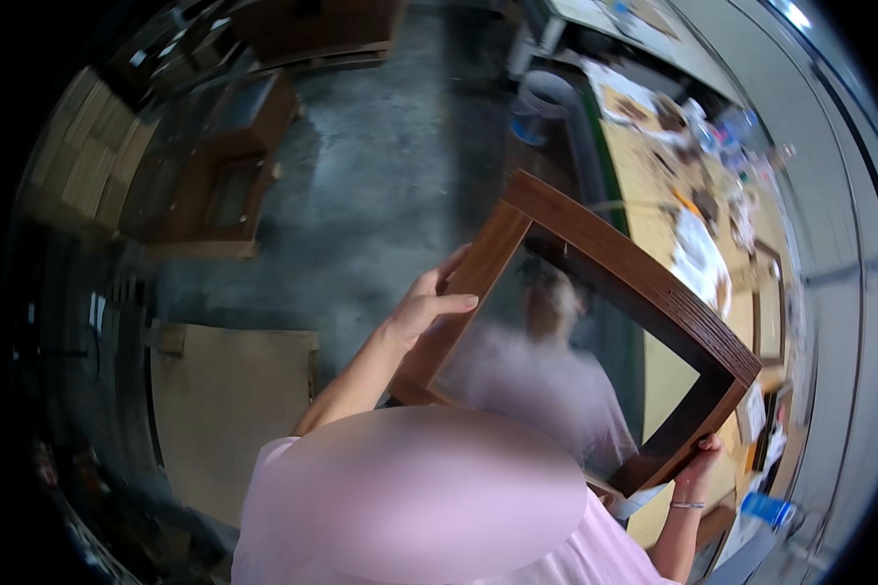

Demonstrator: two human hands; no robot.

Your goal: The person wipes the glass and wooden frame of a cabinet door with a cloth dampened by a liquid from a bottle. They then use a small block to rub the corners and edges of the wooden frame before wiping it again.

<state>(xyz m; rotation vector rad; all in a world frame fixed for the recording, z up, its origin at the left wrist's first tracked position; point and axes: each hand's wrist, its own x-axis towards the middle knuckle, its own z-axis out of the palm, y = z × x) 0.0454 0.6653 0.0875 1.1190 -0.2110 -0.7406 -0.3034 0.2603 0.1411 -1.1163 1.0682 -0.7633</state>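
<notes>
A brown wooden frame (644,268) with a glass pane (546,380) in it hangs tilted in front of me, held between both hands. The pane mirrors a person in a light top. My left hand (437,304) is closed on the frame's left rail, its thumb on top and its other fingers partly hidden behind the wood. At the lower right corner, my right hand (698,462) grips the frame's edge. A bracelet circles that wrist.
To the right runs a workbench (646,185) with cloths, bottles (732,127) and a smaller frame (769,302). A plastic bucket (544,96) stands beyond my frame. On the left are a brown cabinet (200,195), stacked boards (86,156) and a flat tan panel (232,409).
</notes>
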